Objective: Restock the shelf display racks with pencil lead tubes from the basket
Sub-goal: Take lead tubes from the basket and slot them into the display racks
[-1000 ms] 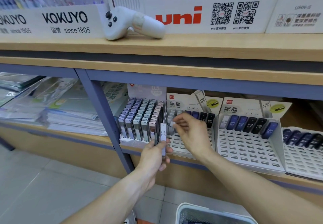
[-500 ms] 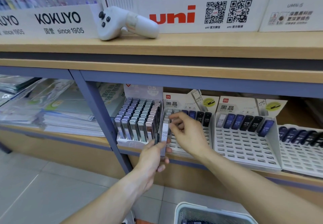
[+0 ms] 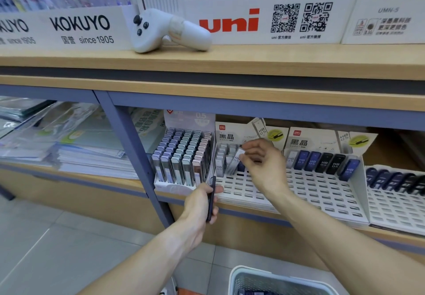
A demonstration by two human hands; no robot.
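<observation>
At the middle rack, the right hand pinches a pale lead tube, long axis tilted, just above empty slots. Left hand grips spare tubes, further away.

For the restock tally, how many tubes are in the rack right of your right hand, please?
6 in the rack, back row: white tube, two blue, two black, blue; none seem hidden.

"KOKUYO", "uni" on display boxes
</observation>
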